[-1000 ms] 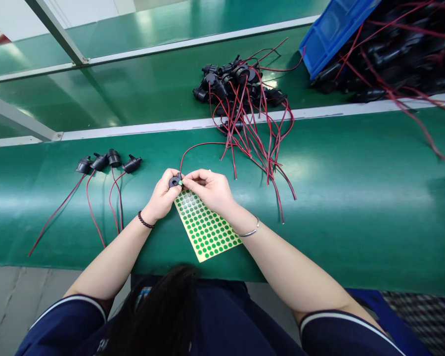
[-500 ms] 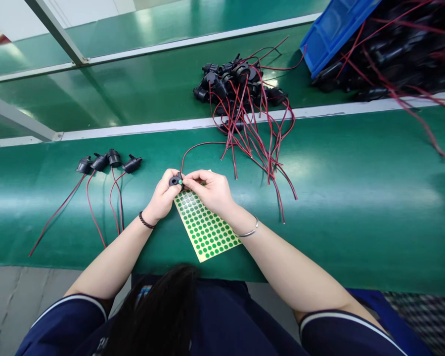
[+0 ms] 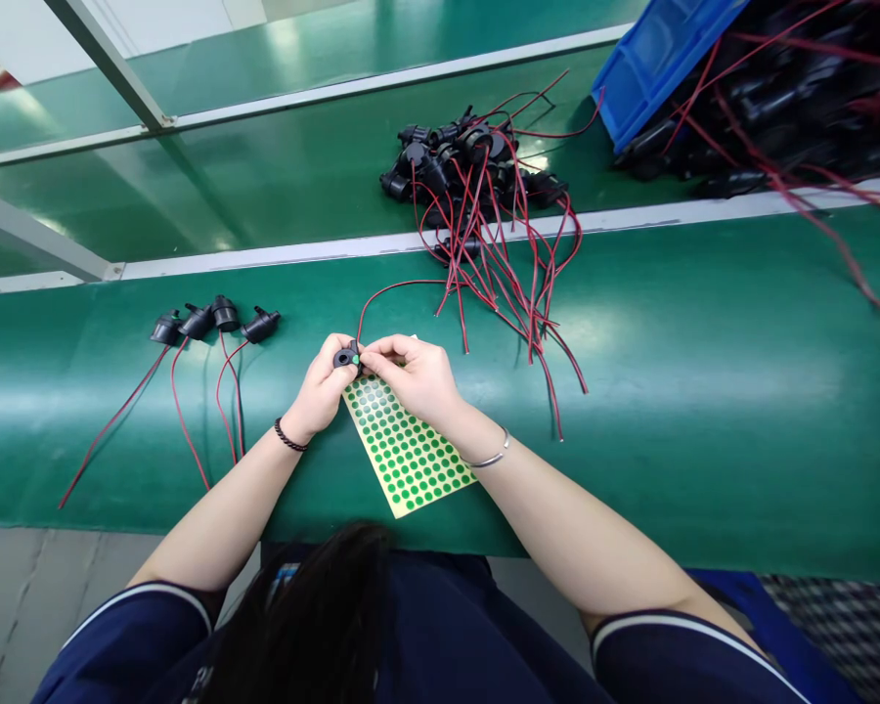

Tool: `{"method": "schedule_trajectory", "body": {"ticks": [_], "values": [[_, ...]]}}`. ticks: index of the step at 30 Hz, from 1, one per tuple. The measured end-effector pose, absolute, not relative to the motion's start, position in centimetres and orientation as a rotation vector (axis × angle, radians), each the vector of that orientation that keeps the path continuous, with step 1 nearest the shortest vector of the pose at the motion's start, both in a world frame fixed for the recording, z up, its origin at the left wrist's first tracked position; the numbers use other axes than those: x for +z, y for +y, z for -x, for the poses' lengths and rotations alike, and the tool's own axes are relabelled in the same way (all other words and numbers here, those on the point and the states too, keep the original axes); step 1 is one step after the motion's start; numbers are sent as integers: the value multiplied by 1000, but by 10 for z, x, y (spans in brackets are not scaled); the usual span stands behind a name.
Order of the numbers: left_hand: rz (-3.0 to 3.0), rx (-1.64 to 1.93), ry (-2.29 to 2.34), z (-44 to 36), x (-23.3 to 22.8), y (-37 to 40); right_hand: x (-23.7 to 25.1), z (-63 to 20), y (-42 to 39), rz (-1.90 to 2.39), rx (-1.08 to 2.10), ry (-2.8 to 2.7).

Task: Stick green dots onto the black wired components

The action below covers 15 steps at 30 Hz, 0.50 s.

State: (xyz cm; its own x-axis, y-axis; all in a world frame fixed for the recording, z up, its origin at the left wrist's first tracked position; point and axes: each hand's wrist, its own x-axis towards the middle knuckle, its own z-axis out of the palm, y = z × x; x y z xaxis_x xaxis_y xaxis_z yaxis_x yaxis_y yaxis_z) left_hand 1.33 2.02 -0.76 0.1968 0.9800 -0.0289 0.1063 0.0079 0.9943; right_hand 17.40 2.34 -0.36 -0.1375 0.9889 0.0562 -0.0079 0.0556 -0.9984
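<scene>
1. Two hands met over the near green belt (image 3: 704,411): my left hand (image 3: 324,386) was closed around a small black buzzer (image 3: 346,358), and my right hand (image 3: 415,374) pinched its fingertips against the buzzer's face, where a green dot sticker (image 3: 356,360) showed.
2. Beneath both hands lay a yellow sticker sheet (image 3: 407,450) covered in rows of green dots, flat on the belt and angled toward me.
3. From the held buzzer a red lead wire (image 3: 381,291) curved up and away to the right.
4. Left of my hands, well apart, four black buzzers (image 3: 214,320) sat in a short row, their red wires trailing toward the belt's near edge.
5. Farther off, a heap of buzzers (image 3: 469,171) with tangled red wires straddled the white rail between the belts.
6. At the far right, a blue bin (image 3: 652,59) stood tilted beside more black wired parts.
</scene>
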Motion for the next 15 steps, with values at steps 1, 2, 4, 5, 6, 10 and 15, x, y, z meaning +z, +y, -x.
{"method": "schedule_trajectory", "body": {"ticks": [1,2,4,5,6,10,15], "values": [[-1371,990,1150,-13,-7,20,-4,-174,23,1098,1274,-1328],[-1385,983,1159,-13,-7,20,-4,-174,23,1102,1275,-1327],[-1422,967,1172,-13,-6,20,-3,-174,23,1106,1278,-1324],[-1444,960,1173,-13,-4,20,-2,-174,23,1107,1282,-1319],[-1469,954,1173,-13,-3,20,-2,-174,23,1108,1290,-1316],[-1562,921,1185,-12,1,20,0,-174,23,1110,1304,-1309],[-1529,942,1157,-12,-1,21,-1,-174,23,1104,1334,-1291]]}}
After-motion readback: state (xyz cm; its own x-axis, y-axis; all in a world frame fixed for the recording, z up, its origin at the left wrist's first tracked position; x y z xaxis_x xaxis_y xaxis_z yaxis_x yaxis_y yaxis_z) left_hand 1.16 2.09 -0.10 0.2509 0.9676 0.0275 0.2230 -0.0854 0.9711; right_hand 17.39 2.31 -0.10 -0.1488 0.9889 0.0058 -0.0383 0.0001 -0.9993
